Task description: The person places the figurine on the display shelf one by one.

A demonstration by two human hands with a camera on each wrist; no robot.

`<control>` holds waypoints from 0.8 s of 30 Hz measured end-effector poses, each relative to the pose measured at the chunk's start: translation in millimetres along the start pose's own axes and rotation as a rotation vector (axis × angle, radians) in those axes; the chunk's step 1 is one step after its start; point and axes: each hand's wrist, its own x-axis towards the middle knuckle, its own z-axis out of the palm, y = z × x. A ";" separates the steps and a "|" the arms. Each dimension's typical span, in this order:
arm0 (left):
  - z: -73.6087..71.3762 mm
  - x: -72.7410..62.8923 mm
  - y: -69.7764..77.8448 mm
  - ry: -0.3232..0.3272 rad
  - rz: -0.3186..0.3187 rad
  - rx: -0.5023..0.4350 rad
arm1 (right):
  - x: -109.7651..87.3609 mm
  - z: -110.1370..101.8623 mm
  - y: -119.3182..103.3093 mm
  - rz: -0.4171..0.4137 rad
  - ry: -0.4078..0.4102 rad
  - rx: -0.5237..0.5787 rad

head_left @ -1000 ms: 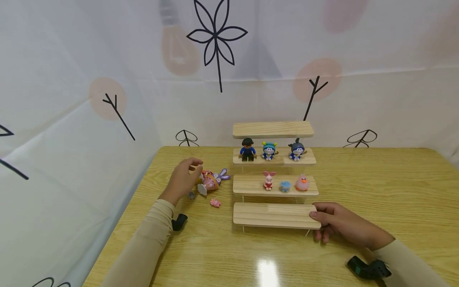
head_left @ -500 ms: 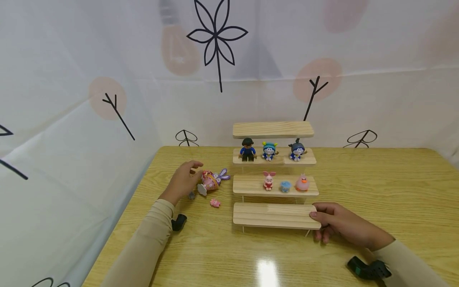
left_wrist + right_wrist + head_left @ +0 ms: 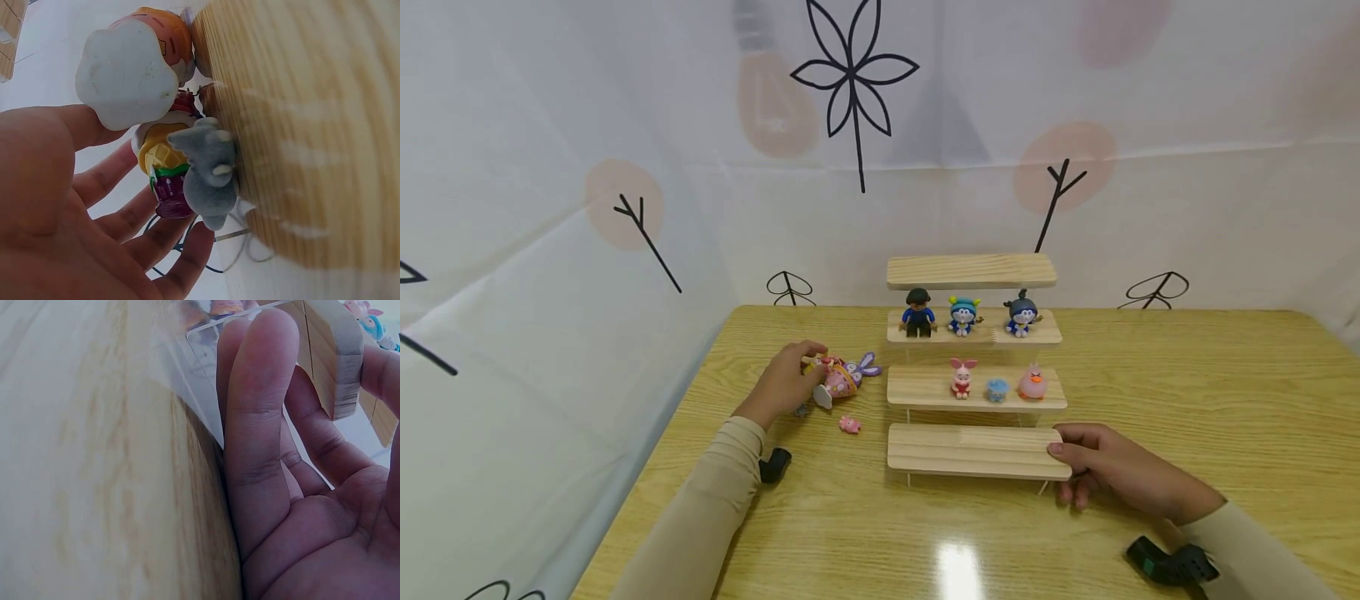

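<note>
My left hand (image 3: 784,385) reaches over a cluster of toy figurines at the table's left. In the left wrist view its fingers are spread beside a figurine with a yellow waffle-patterned part and purple base (image 3: 165,150). A grey fuzzy figurine (image 3: 211,178) lies in front of that one. The thumb is near the white scalloped base (image 3: 128,75) of a pink figurine, which lies on its side; contact is unclear. My right hand (image 3: 1123,468) grips the right end of the lowest board of a wooden tiered display shelf (image 3: 973,450), thumb on top and fingers beneath.
A small pink figurine (image 3: 850,425) lies left of the shelf. On the second board down stand a dark-capped figure (image 3: 918,313) and two blue-clad figures. A red-and-white piglet (image 3: 962,379), a small blue figure (image 3: 997,390) and a pink duck (image 3: 1033,383) occupy the third board.
My left hand has lowered slightly and moved in closer over the figurines. The right hand stays on the lowest board, and the shelf has not moved.
</note>
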 end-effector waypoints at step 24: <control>1.3 -2.1 -1.0 -0.059 -0.008 0.015 | -1.0 -1.3 -0.3 0.036 -0.001 0.018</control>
